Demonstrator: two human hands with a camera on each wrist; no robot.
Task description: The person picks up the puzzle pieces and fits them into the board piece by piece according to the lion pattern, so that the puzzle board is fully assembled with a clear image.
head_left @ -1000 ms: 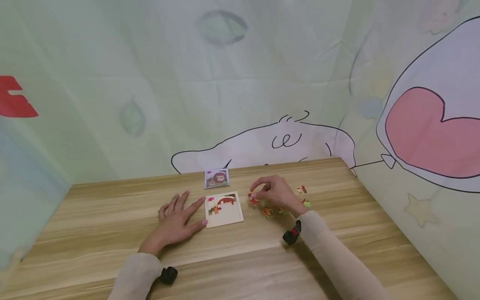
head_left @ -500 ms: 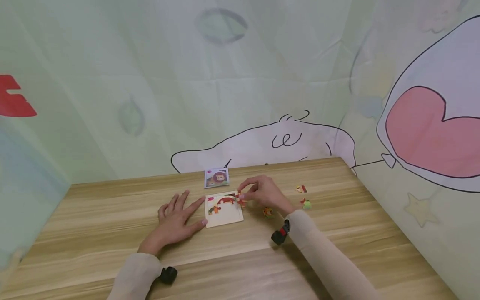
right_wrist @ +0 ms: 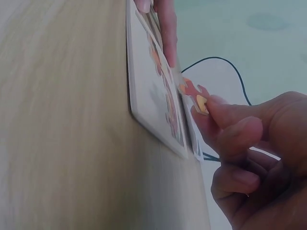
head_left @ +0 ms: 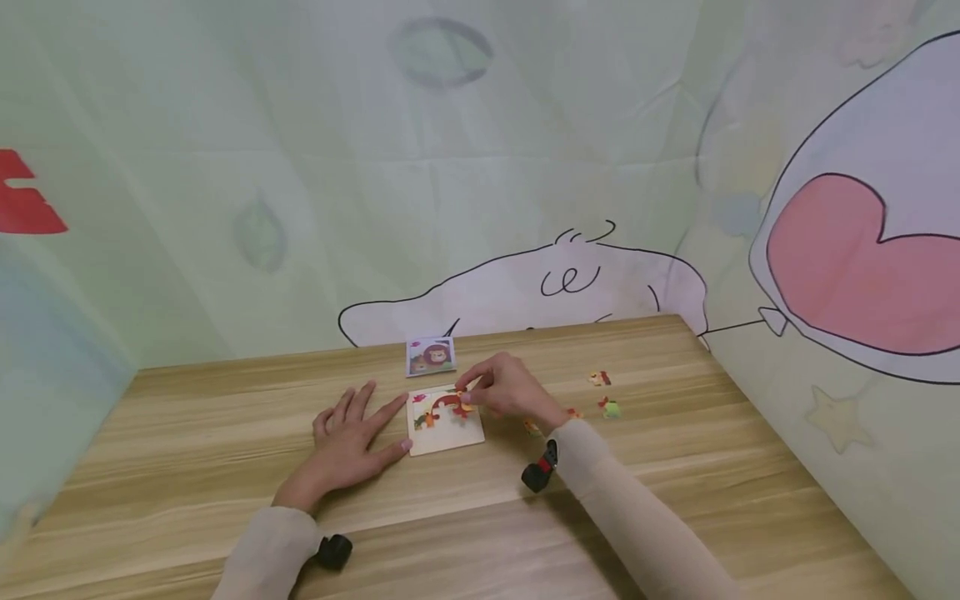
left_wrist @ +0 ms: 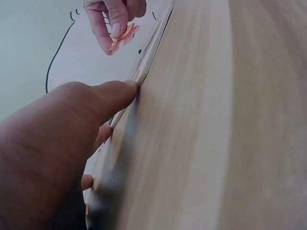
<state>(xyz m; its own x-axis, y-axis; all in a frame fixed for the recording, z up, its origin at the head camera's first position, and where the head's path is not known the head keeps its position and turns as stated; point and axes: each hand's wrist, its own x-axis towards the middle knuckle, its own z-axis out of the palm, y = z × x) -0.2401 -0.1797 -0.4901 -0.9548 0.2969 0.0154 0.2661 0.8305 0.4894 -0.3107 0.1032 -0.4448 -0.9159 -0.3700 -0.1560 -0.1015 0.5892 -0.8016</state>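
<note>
A square white puzzle tray (head_left: 442,439) lies on the table, with several joined pieces along its far and left sides. My left hand (head_left: 351,443) rests flat on the table, its thumb and index fingertips touching the tray's left edge. Between thumb and index finger, my right hand (head_left: 512,390) pinches a red and orange puzzle piece (right_wrist: 195,94) above the tray's right part. In the left wrist view the held puzzle piece (left_wrist: 125,37) shows raised over the tray. The right wrist view shows the tray (right_wrist: 144,108) edge-on below it.
Behind the tray lies a picture card (head_left: 431,357) with a lion. Loose puzzle pieces lie to the right: a red and cream piece (head_left: 600,378), a green and red piece (head_left: 610,408), and others partly behind the right wrist. A printed cloth (head_left: 360,208) hangs behind the table.
My right hand has moved left, carrying the pinched puzzle piece from beside the tray to above it. The left hand has stayed at the tray's left edge.
</note>
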